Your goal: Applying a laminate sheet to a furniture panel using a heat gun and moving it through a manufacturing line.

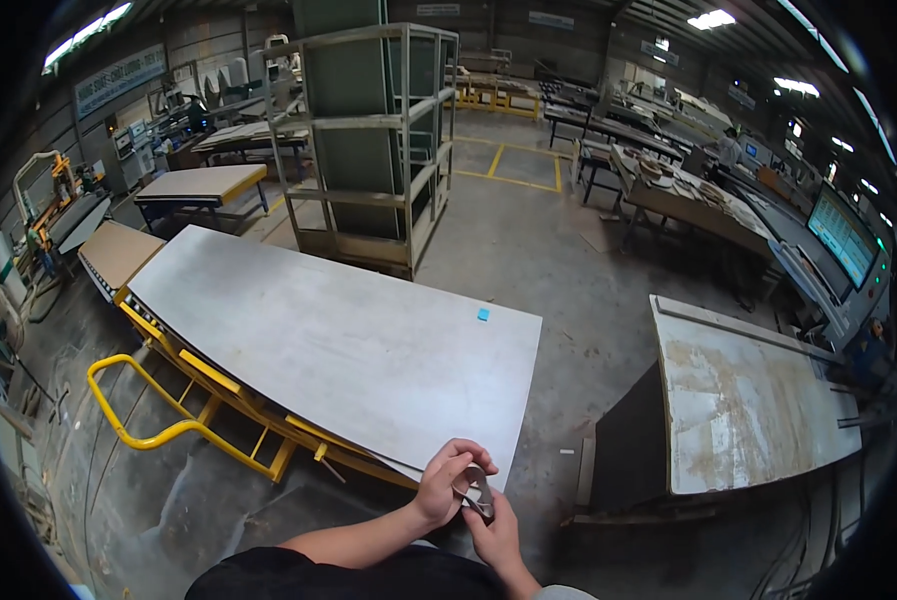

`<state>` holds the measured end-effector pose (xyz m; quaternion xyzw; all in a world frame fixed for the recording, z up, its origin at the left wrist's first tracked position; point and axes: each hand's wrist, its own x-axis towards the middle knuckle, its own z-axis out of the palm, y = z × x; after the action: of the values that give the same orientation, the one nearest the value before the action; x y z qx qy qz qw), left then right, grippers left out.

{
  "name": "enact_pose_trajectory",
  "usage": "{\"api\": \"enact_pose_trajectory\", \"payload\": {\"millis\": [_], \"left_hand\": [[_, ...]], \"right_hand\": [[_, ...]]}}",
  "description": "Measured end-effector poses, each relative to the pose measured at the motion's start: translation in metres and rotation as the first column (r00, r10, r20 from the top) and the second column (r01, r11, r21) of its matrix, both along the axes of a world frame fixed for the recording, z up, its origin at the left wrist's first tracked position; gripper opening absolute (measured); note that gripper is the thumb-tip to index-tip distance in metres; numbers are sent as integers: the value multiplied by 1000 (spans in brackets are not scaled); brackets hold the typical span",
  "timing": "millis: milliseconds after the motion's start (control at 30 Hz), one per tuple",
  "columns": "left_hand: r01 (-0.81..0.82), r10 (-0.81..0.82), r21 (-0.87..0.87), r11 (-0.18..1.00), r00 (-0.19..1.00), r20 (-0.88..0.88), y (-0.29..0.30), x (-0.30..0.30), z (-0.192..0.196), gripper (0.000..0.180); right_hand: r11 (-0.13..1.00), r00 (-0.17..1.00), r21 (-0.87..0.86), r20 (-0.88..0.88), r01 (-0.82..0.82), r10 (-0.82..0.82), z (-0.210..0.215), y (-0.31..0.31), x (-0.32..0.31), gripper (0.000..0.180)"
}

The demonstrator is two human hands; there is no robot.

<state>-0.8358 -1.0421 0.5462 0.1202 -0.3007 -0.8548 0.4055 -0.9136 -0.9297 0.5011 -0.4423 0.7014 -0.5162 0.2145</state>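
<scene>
Both hands meet at the near right corner of a large pale board (pixel 328 330). A small grey-brown ring-shaped roll (pixel 483 497), pale inside, sits between them; it looks like a roll of tape, but its exact kind is too small to make out. My left hand (pixel 446 488) curls over the roll from the left, its fingers bent round the top. From the right and below, my right hand (pixel 496 535) grips the roll's lower side with thumb and fingers. A small blue square (pixel 483 314) lies on the board near its far right corner.
The board rests on a yellow-framed cart with a curved handle (pixel 158 440). Beyond it stands a metal rack (pixel 405 150) with dark green panels. At right is a worn, stained table (pixel 748 400), with a machine screen (pixel 841 235) behind. A person (pixel 730 148) stands far back right.
</scene>
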Motion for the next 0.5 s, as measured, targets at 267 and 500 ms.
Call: {"api": "enact_pose_trajectory", "payload": {"millis": [267, 500], "left_hand": [[227, -234, 105, 968, 970, 68, -17, -27, -20, 24], [319, -325, 83, 944, 943, 71, -24, -39, -14, 29]], "right_hand": [[965, 972, 196, 189, -176, 139, 6, -6, -40, 44], [973, 972, 154, 187, -172, 142, 4, -8, -47, 33]]}}
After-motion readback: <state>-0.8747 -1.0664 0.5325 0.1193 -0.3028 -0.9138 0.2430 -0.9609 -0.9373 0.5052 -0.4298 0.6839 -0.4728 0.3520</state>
